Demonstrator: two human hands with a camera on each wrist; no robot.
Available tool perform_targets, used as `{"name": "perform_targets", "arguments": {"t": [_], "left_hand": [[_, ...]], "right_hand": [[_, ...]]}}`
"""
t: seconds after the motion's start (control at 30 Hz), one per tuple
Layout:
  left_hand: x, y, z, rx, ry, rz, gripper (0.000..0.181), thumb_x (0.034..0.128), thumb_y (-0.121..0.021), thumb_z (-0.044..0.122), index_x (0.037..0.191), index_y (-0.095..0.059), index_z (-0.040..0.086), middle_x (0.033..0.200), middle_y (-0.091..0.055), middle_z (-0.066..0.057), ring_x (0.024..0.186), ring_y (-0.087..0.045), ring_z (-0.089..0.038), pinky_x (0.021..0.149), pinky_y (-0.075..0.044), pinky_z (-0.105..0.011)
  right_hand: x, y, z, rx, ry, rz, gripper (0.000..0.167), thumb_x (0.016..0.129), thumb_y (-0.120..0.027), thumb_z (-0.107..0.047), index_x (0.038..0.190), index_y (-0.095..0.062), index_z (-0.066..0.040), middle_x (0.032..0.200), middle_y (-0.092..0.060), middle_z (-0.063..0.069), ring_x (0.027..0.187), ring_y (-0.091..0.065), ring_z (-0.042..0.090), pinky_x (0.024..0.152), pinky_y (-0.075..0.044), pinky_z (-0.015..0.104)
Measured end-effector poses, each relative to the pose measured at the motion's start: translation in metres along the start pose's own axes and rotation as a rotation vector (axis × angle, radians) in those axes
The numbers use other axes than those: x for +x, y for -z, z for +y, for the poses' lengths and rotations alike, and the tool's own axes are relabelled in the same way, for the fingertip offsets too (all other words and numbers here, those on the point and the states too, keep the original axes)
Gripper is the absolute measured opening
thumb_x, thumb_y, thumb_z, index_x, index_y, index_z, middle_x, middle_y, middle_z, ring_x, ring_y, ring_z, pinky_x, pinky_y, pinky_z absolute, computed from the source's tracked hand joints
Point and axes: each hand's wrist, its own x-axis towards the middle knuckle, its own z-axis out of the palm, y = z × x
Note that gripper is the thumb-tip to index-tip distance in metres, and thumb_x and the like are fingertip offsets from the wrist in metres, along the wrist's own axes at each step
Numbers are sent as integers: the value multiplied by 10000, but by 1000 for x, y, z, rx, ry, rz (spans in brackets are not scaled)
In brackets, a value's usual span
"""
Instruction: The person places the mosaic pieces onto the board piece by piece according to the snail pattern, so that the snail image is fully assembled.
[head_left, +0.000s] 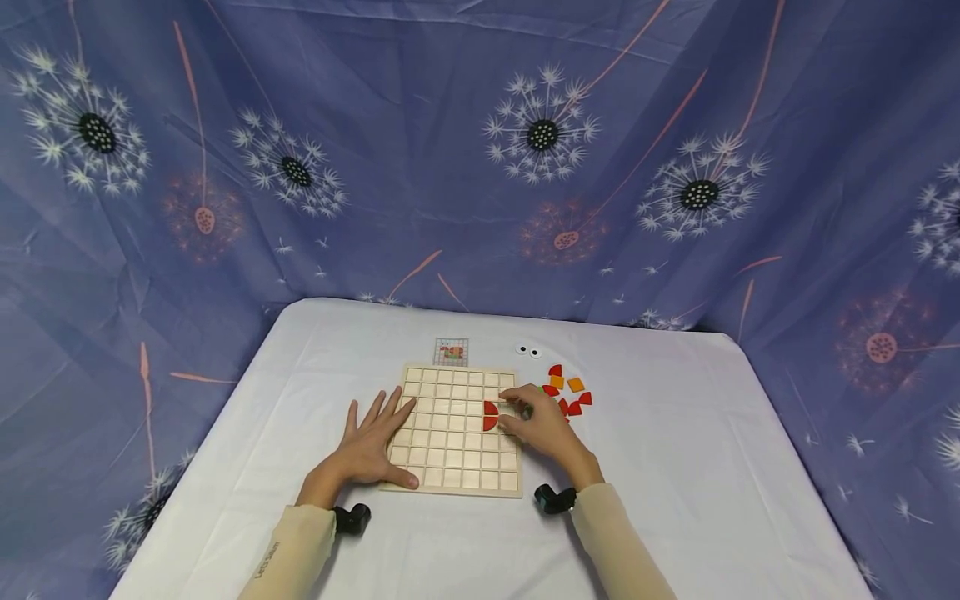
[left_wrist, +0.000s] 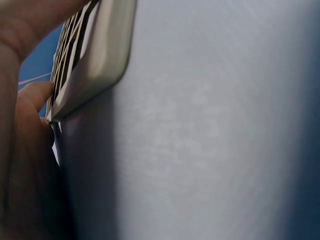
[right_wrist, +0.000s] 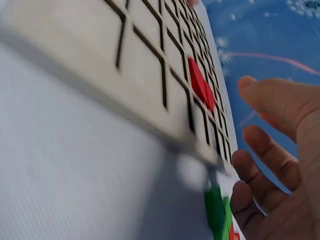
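A pale wooden grid board [head_left: 453, 446] lies on the table. Two red quarter-round pieces [head_left: 491, 415] sit one above the other in its cells, towards the right side. My left hand [head_left: 367, 446] rests with spread fingers along the board's left edge, thumb on the lower left corner. Over the right edge hovers my right hand [head_left: 543, 423], thumb and fingers apart beside the red pieces. Nothing shows between them in the right wrist view, where green pieces [right_wrist: 215, 212] lie just below the hand. In the left wrist view, only part of the board's corner [left_wrist: 112, 50] shows.
Loose red quarter-round pieces [head_left: 585, 398] and orange squares [head_left: 575, 384] lie right of the board, partly behind my right hand. A small picture card [head_left: 451, 351] lies beyond the board's far edge. Two white discs with black dots [head_left: 528, 352] lie nearby on the white-covered table [head_left: 675, 467].
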Motion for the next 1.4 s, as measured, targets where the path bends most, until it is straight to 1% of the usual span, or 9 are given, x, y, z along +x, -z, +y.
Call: {"name": "perform_targets", "arguments": {"t": [0.13, 0.33, 0.4, 0.53, 0.7, 0.9, 1.07, 1.23, 1.4], "left_hand": [[2, -1, 0, 3, -1, -1, 1390, 552, -884, 715, 1652, -237, 164, 1741, -52, -141, 1591, -30, -454, 1179, 141, -740], [2, -2, -1, 6, 4, -3, 1383, 558, -879, 721, 1652, -240, 165, 1743, -47, -134, 1593, -30, -448, 1182, 152, -729], [1, -2, -2, 6, 1, 3, 1382, 556, -881, 719, 1649, -250, 157, 1741, -58, -145, 1590, -37, -455, 1181, 148, -733], [0, -1, -2, 12, 6, 2, 1382, 553, -878, 724, 1648, -254, 155, 1739, -64, -152, 1590, -38, -456, 1181, 143, -735], [1, -2, -2, 13, -2, 2, 1383, 552, -874, 729, 1646, -258, 149, 1737, -65, -159, 1588, -42, -461, 1177, 129, -748], [1, -1, -1, 8, -18, 9, 1384, 551, -882, 718, 1642, -263, 136, 1734, -70, -174, 1584, -42, -474, 1172, 121, -759], [3, -1, -1, 10, -21, 6, 1390, 549, -882, 723, 1645, -257, 140, 1735, -65, -172, 1584, -34, -474, 1171, 125, -756], [5, -1, 0, 5, -18, -1, 1392, 550, -881, 724, 1648, -248, 149, 1739, -54, -157, 1589, -27, -461, 1175, 135, -746], [6, -2, -1, 5, -10, -11, 1391, 549, -879, 728, 1650, -246, 159, 1741, -47, -143, 1592, -22, -452, 1175, 143, -743]], "right_hand": [[-1, 19, 11, -15, 19, 60, 409, 881, -831, -214, 1260, -726, -102, 1181, -713, 69, 1012, -656, 241, 872, -575, 389], [3, 54, 33, -42, 10, 54, 434, 894, -816, -185, 1298, -705, -76, 1241, -692, 103, 1036, -640, 317, 874, -561, 466], [4, 65, 41, -52, -8, 53, 428, 900, -808, -175, 1303, -702, -77, 1250, -679, 110, 1048, -640, 334, 889, -565, 498], [8, 84, 58, -61, -56, 53, 428, 920, -782, -165, 1327, -682, -80, 1303, -654, 134, 1129, -637, 344, 981, -551, 551], [10, 100, 74, -64, -122, 44, 458, 936, -767, -190, 1365, -653, -79, 1351, -629, 170, 1197, -602, 378, 1015, -522, 582], [13, 103, 84, -96, -178, 20, 470, 938, -761, -218, 1375, -644, -92, 1357, -616, 181, 1180, -575, 374, 1038, -496, 574], [16, 99, 89, -131, -210, -15, 458, 930, -743, -169, 1370, -644, -87, 1344, -602, 199, 1129, -564, 343, 1052, -501, 557], [17, 96, 92, -155, -210, 9, 426, 927, -716, -95, 1346, -652, -50, 1312, -615, 211, 1110, -584, 350, 1042, -517, 549], [16, 95, 93, -160, -219, 21, 381, 938, -705, -102, 1310, -676, -30, 1317, -612, 227, 1133, -581, 369, 1065, -495, 559]]}}
